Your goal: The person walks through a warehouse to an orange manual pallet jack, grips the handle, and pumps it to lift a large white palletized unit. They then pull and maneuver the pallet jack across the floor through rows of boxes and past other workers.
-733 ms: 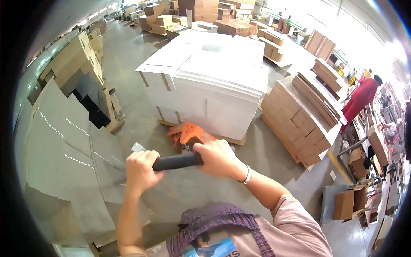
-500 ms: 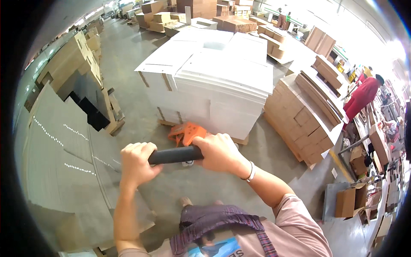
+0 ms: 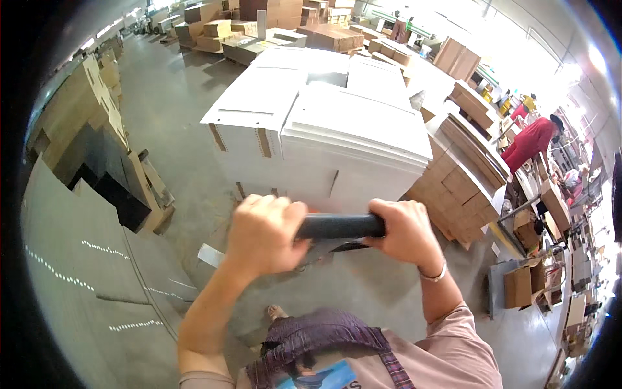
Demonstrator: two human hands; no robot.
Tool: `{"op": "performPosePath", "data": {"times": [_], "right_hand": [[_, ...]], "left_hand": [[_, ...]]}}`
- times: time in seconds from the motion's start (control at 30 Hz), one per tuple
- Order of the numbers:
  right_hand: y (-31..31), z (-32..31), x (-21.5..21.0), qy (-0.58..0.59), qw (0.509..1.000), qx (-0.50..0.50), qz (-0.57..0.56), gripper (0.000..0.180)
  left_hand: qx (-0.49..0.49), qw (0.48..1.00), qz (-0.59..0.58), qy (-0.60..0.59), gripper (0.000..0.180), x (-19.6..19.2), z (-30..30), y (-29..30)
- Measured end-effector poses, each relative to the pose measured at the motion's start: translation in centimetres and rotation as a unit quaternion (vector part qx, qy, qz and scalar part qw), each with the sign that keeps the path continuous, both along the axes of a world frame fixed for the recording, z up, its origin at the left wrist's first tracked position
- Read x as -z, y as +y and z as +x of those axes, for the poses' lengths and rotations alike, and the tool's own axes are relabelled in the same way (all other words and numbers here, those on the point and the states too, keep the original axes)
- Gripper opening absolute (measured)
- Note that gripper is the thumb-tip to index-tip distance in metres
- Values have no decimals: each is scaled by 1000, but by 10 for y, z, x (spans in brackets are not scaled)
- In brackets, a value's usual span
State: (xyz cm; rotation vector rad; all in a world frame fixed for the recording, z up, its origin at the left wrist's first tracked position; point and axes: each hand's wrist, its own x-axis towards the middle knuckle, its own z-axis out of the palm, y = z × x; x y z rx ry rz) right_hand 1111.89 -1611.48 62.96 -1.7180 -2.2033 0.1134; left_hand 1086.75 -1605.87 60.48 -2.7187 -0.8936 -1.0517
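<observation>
A thick black handle bar (image 3: 342, 226) crosses in front of me, and both my hands are closed on it. My left hand (image 3: 265, 235) wraps the left end, while my right hand (image 3: 405, 233) grips the right end. It looks like the handle of an orange pallet jack; only a sliver of orange shows behind the bar now. Just beyond stands a big stack of white cardboard sheets (image 3: 359, 126), with brown strips at its left corner. My hands hide part of the stack's lower front.
Flat grey cardboard sheets (image 3: 78, 259) are stacked close on my left. Farther along that side is a pallet with black pieces (image 3: 110, 185). A brown carton stack (image 3: 457, 185) stands at the right. Beyond it a person in red (image 3: 532, 141) bends over. An open carton (image 3: 521, 285) sits lower right.
The handle bar and both my hands have shifted right in view. The white stack appears turned and slightly nearer. The orange jack body, visible before, is now almost wholly hidden.
</observation>
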Motion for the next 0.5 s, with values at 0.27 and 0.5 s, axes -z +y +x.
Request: {"op": "performPosePath", "data": {"times": [0.27,0.5], "right_hand": [[74,-61,-7,-42,988,147,4,36],[174,-34,5,-28,977,206,-35,32]], "left_hand": [[74,997,-28,-20,35,10,-28,136],[141,986,-88,-3,36,19,-1,235]]}}
